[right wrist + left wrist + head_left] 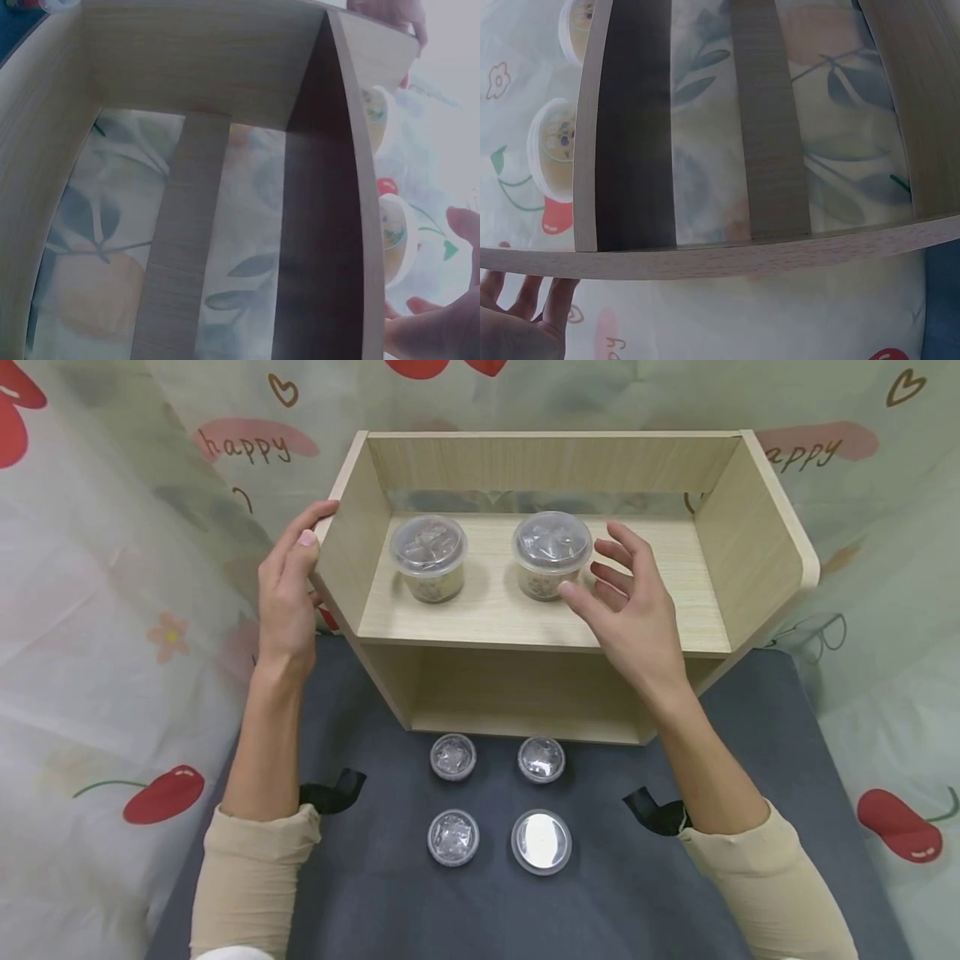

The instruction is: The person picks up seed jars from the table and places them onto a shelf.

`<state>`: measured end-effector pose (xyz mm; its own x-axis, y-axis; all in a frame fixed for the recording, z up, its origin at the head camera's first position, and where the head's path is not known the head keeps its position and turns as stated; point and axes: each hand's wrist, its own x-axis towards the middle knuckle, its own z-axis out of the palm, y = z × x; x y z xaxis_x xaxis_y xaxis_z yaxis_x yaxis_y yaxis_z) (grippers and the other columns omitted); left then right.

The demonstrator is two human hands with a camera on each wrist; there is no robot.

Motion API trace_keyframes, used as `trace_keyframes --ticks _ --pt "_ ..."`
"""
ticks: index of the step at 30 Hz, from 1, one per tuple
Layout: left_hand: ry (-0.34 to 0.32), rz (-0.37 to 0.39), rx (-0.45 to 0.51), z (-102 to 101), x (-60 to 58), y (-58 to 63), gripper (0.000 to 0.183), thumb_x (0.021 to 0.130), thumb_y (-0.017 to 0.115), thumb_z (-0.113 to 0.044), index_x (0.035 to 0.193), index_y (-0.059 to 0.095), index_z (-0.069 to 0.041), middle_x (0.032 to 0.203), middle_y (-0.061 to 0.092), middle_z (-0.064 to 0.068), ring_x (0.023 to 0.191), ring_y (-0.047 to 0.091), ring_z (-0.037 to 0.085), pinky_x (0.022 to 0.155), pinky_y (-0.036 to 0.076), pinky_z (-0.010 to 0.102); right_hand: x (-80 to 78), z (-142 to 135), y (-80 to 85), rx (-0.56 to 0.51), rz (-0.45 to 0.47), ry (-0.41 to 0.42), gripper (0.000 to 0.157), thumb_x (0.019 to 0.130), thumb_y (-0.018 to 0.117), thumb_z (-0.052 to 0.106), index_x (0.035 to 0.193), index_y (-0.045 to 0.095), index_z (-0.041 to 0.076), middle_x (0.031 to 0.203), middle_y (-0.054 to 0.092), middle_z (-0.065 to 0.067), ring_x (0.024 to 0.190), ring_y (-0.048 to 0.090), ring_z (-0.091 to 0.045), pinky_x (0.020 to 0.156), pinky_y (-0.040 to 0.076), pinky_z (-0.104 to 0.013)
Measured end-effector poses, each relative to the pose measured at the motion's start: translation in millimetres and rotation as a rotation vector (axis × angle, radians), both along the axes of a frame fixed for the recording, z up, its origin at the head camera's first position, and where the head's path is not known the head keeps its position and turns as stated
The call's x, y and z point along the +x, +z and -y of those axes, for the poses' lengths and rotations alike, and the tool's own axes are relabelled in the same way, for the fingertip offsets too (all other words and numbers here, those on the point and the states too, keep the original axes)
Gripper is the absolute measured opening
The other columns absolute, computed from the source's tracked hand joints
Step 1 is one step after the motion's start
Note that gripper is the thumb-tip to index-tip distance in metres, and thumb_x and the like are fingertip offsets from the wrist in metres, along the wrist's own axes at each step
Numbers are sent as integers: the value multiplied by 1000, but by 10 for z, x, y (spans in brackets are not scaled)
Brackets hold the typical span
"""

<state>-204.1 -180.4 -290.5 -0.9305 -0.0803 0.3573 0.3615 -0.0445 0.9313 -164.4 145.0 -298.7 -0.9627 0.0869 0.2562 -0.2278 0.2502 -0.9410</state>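
Observation:
A light wooden two-tier shelf point(480, 642) stands on the table. On its upper board are two lidded clear plastic tubs, a left tub point(429, 558) and a right tub point(552, 556), both upright with pale yellowish lower parts. My right hand point(633, 610) is just right of the right tub, fingers spread and thumb tip near the tub's lower front. Against the outside of the shelf's left side panel point(348, 527) rests my left hand point(288, 581), its fingertips at the panel's edge. In the left wrist view, the left fingers point(559, 304) touch the panel from outside.
Several smaller lidded round tubs point(453, 757) sit on the dark grey tablecloth point(375, 893) in front of the shelf, in two rows. The shelf's lower compartment point(525, 689) faces them. Patterned curtains point(112, 635) hang close on both sides and behind. Black straps point(656, 814) stick out near the wrists.

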Motion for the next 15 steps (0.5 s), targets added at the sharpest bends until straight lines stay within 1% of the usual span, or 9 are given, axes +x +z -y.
trace_keyframes --ticks 6,10,13,15 --pt "-23 13 26 11 12 7 36 103 46 -24 133 64 -15 116 60 14 93 58 24 72 50 35 158 -41 -3 -43 -76 14 70 86 77 12 147 43 16 142 50 -9 129 52 -28 108 41 -34" --pt "-26 15 27 16 16 9 35 103 46 -22 133 64 -15 118 58 14 92 57 24 72 50 36 251 -63 -26 -5 -169 40 70 83 77 2 145 46 10 139 52 -9 128 52 -28 107 42 -34" --pt "-31 17 30 15 12 19 35 103 47 -22 133 64 -15 121 58 13 93 57 24 73 50 36 320 -77 -60 21 -247 77 70 80 76 -6 143 47 5 139 53 -9 128 52 -28 107 42 -36" --pt "-35 18 36 14 8 28 35 103 47 -22 132 65 -15 123 58 13 94 57 25 74 50 37 367 -88 -82 18 -277 104 70 79 75 -9 143 47 2 139 53 -9 128 52 -29 107 42 -36"
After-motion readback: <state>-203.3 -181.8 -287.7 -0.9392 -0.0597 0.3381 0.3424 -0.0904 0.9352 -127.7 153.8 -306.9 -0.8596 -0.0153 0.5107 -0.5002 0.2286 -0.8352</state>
